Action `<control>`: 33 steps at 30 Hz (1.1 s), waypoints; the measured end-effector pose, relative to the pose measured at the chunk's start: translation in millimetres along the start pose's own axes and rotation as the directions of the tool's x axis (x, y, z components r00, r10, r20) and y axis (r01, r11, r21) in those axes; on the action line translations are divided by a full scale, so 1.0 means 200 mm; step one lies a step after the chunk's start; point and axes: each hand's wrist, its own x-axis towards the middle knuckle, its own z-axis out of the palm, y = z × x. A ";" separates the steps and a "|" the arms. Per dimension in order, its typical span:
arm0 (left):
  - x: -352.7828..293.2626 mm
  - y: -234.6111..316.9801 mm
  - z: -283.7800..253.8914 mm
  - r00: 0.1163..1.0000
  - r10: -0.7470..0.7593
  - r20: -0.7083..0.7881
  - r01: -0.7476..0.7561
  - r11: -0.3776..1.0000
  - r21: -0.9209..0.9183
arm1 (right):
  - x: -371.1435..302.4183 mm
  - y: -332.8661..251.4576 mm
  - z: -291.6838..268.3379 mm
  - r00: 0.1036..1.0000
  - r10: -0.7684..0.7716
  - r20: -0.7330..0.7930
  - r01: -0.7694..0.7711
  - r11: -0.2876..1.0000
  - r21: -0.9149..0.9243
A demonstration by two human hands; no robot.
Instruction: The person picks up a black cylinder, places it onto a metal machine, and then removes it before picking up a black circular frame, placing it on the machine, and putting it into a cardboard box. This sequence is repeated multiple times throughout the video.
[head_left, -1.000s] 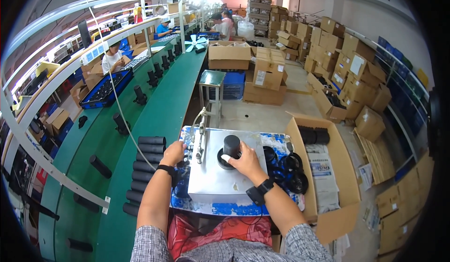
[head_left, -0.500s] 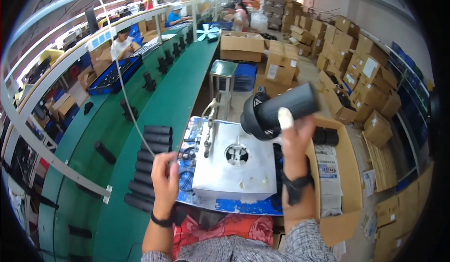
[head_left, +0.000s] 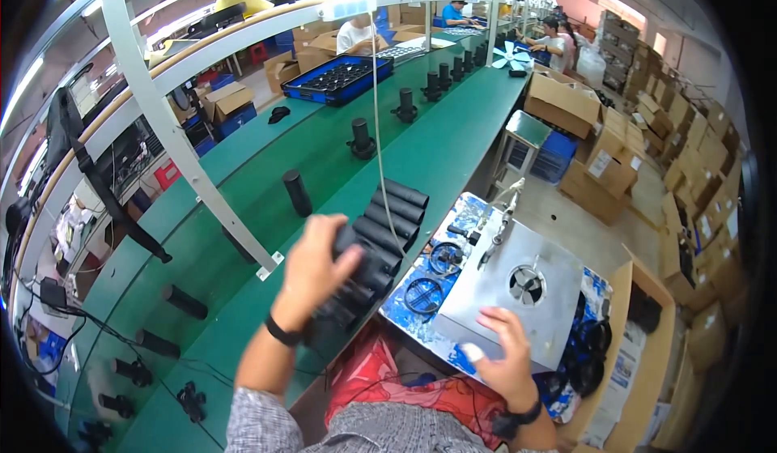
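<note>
My left hand [head_left: 314, 267] is wrapped over the end of a black tube [head_left: 346, 242] at the near end of a row of black tubes [head_left: 396, 210] lying on the green bench. Blur hides part of its grip. My right hand [head_left: 506, 356], with a white covering on the thumb, has its fingers apart and nothing in it. It hovers by the front edge of a silver metal box fixture [head_left: 486, 307]. A round opening with a finned hub [head_left: 526, 284] shows in the fixture's top. Black ring-shaped parts [head_left: 424, 294] lie on the blue, paint-worn surface left of it.
Black ring parts [head_left: 595, 344] are heaped right of the fixture, beside an open carton [head_left: 668, 348]. Upright black tubes [head_left: 297, 192] line the green conveyor [head_left: 251, 161]. A pale cord [head_left: 377, 129] hangs over the bench. A metal post [head_left: 194, 165] rises at left; co-workers sit farther back.
My view has swung left. The black cylinder with a ringed base has left my right hand, which is now empty over the fixture. My left hand has moved onto the tube row.
</note>
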 end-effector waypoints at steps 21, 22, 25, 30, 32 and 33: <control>0.49 -1.87 0.21 0.977 -0.212 -0.038 0.192 0.779 0.596 | -1.00 0.67 -0.87 0.459 0.684 -0.567 -0.822 0.569 0.020; 0.54 -1.27 0.51 0.999 -0.032 -0.031 0.043 0.877 0.478 | -1.07 0.66 -0.99 0.456 0.634 -0.624 -0.848 0.522 -0.090; 0.27 -0.75 0.31 0.935 0.352 -0.045 -0.336 0.920 0.200 | -0.98 1.10 -1.11 0.622 0.395 -0.676 -0.752 0.541 -0.377; -0.48 0.07 0.39 0.919 -0.009 0.393 0.166 0.916 -0.366 | -0.90 1.55 -1.08 0.353 0.699 -0.622 -0.904 0.084 -0.419; -0.66 0.15 0.43 0.830 -0.082 0.552 0.388 0.796 -0.464 | -0.86 1.56 -1.03 0.349 0.699 -0.624 -0.907 0.084 -0.413; -0.67 0.22 0.45 0.837 -0.065 0.543 0.379 0.784 -0.491 | -0.89 1.58 -1.02 0.360 0.674 -0.645 -0.905 0.085 -0.417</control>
